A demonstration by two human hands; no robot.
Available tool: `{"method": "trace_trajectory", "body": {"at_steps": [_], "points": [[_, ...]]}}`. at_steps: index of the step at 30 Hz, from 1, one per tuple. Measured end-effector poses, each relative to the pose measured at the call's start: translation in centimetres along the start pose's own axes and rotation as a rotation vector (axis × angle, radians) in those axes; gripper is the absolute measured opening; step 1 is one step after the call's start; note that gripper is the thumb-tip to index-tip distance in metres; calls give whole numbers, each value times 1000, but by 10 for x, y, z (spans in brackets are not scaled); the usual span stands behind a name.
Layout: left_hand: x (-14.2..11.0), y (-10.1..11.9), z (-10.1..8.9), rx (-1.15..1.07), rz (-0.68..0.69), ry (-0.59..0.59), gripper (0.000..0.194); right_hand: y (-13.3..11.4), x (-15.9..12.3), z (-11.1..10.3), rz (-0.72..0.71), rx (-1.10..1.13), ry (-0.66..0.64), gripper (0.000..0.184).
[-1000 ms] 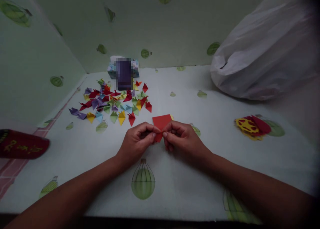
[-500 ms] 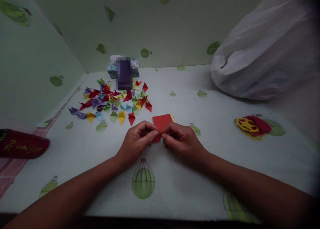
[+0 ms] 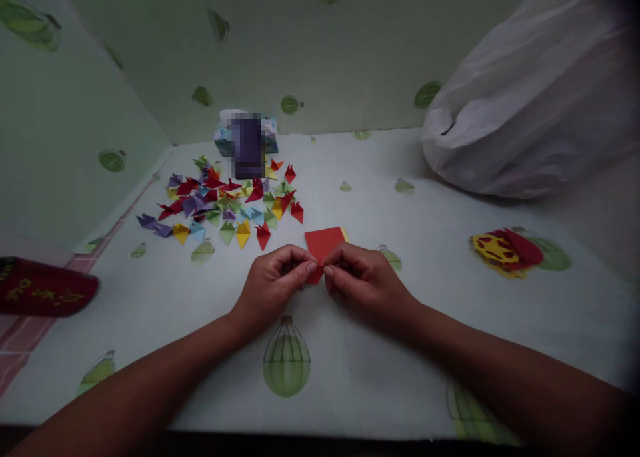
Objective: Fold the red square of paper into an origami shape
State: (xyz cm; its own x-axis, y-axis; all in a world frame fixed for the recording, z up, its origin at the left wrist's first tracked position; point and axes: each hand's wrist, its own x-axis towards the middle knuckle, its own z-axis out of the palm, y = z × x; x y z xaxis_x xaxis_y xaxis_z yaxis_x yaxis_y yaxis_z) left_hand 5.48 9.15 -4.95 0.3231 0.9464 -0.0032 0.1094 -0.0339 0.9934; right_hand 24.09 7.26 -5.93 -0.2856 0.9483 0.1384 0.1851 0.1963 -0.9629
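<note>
My left hand (image 3: 280,277) and my right hand (image 3: 363,277) meet just above the table, thumbs and forefingers pinched close together. Between the fingertips is a small piece of red paper (image 3: 321,265), mostly hidden by the fingers. Right behind it lies a stack of square paper (image 3: 324,240), red on top with a yellow edge showing at the right. Beyond my left hand spreads a pile of small folded paper cranes (image 3: 227,204) in red, purple, yellow, green and blue.
A tissue box (image 3: 271,137) stands at the back, a pixelated dark upright object (image 3: 247,147) before it. A white plastic bag (image 3: 510,124) bulges at the back right. Yellow and red cut-outs (image 3: 500,249) lie right. A dark red item with gold characters (image 3: 50,289) is at left.
The fingertips have shifted very slightly around the small red paper, both hands staying pinched together. Everything else lies as before.
</note>
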Motion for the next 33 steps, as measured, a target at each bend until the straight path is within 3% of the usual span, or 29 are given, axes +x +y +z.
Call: {"method": "trace_trajectory", "body": {"at_steps": [4,8,13,19,24,28,33], "points": [[-1,1,0,32,5,6,10,1,1,-2,33,64,-46,17],[-1,2,0,11,-29,-34,13,-2,1,-2,71,26,-31,19],[2,-1,-3,-55,-86,-22,21,-9,2,-1,198,181,9,20],[3,-2,-6,-91,-98,-30,32,-7,3,0,213,258,36,23],[2,-2,-3,-93,-127,-37,22,-5,2,0,213,261,33,22],[0,-2,-2,4,7,14,15,-4,2,-2,145,185,4,19],[-3,-2,-5,238,292,28,9,-1,2,-3,-159,-102,25,11]]}}
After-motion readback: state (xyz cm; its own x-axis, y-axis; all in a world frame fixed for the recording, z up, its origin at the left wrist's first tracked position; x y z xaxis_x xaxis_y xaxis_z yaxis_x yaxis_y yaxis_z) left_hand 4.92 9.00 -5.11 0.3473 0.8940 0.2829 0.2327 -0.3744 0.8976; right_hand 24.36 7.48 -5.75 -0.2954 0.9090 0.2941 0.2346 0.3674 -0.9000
